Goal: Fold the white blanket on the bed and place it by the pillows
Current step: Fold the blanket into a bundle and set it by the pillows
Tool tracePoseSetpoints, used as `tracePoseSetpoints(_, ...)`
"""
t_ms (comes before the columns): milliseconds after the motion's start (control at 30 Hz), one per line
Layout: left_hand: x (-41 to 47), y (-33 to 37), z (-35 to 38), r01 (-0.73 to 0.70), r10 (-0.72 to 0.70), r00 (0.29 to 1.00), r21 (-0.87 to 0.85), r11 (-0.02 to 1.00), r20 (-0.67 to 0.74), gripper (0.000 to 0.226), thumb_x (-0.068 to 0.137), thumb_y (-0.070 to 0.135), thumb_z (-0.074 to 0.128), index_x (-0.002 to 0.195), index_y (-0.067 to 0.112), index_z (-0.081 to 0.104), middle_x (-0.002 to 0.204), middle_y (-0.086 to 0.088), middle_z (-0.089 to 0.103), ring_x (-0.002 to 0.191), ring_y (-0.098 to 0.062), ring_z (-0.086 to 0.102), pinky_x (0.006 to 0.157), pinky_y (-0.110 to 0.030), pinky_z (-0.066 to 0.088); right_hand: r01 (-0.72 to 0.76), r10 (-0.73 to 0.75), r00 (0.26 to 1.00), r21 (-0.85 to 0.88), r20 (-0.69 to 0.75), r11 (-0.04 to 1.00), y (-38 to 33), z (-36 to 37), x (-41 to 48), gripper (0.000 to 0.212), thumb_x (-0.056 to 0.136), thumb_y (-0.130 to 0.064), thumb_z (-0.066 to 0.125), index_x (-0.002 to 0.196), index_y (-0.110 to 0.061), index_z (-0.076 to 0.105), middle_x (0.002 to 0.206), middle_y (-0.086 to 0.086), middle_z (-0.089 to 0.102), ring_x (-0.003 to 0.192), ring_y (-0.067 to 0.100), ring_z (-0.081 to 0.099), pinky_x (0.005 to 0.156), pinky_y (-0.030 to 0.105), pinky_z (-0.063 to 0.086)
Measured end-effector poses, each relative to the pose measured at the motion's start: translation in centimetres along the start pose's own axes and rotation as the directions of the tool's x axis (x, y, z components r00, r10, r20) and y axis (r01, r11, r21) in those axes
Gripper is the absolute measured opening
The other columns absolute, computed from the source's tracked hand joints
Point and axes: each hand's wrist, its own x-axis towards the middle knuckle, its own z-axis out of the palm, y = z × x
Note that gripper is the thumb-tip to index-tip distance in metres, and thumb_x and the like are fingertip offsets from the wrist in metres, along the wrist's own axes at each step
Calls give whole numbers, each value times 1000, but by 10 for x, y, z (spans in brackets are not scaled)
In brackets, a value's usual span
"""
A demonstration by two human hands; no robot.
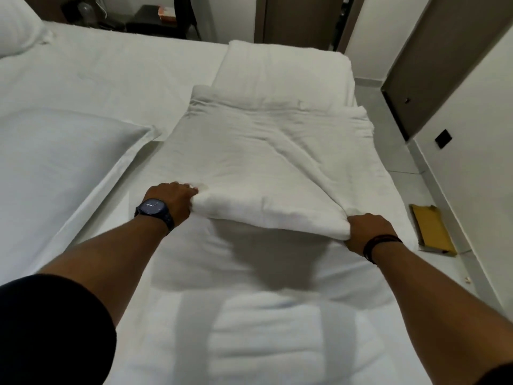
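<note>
- White blanket lies as a long folded strip down the bed; its near end is doubled over and raised off the sheet.
- Left hand and right hand each pinch one corner of that fold, apparently to keep the edge square.
- Pillow sits just left; open sheet remains ahead; the floor edge lies close on the right.

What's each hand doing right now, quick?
Left hand: closed, gripping the near left corner of the white blanket.
Right hand: closed, gripping the blanket's near right corner.
</note>
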Motion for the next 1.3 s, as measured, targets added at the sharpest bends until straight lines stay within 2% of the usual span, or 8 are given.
tracePoseSetpoints(233,-122,20,-27,46,-47,999,17,999,27,29,84,31,56,111,36,63,110,1,69,99,-26,65,76,-29,47,24,-26,997,41,70,999,5,-6,-119,46,83,-33,61,124,-13,54,114,7,67,103,27,64,83,27,47)
tracePoseSetpoints(500,-320,58,12,88,-101,917,51,995,387,42,86,29,52,127,33,57,127,-1,60,117,-24,58,96,-31,47,140,-94,836,-45,541,989,10,60,-301,66,77,-45,66,134,-17,48,138,9,51,124,26,52,101,32,45)
tracePoseSetpoints(667,-317,55,-16,187,-179,933,3,982,314,39,82,31,56,120,33,61,121,0,63,110,-23,61,87,-29,49,147,-96,850,-58,518,987,14,24,-294,68,76,-47,68,134,-18,47,136,7,54,120,25,55,97,31,46)
tracePoseSetpoints(833,-265,40,-60,283,-247,918,-76,956,310,53,81,36,56,134,34,49,136,0,53,121,-23,54,95,-31,45,114,-58,835,-69,548,991,21,-47,-241,71,74,-46,71,135,-19,45,136,7,54,118,23,56,87,28,46)
tracePoseSetpoints(1033,-98,-1,-170,226,-207,969,-140,964,136,48,76,52,62,117,26,63,127,-10,61,113,-30,60,93,-37,47,33,-5,941,-77,339,996,31,-188,-101,58,75,-36,74,128,-18,57,134,10,58,122,26,54,96,29,44)
tracePoseSetpoints(1133,6,-18,-248,217,-265,946,-242,946,-187,51,79,54,59,118,21,62,126,-17,60,113,-37,58,92,-41,46,-82,84,988,19,-130,996,46,-268,-15,47,80,-46,65,123,-26,60,130,11,59,119,32,54,98,40,42)
tracePoseSetpoints(1200,70,-29,-273,200,-263,877,-194,961,-402,55,81,42,58,131,22,49,135,-18,51,124,-38,48,102,-48,37,-195,207,864,73,-460,978,53,-290,36,56,80,-51,61,131,-32,51,136,14,50,125,36,44,101,53,34)
tracePoseSetpoints(1300,132,-28,-240,156,-164,937,-49,987,-309,94,72,52,68,148,28,19,149,-13,33,137,-34,30,113,-50,23,-227,227,894,48,-387,973,41,-268,90,80,75,-55,66,144,-33,32,148,12,34,137,33,30,107,58,25)
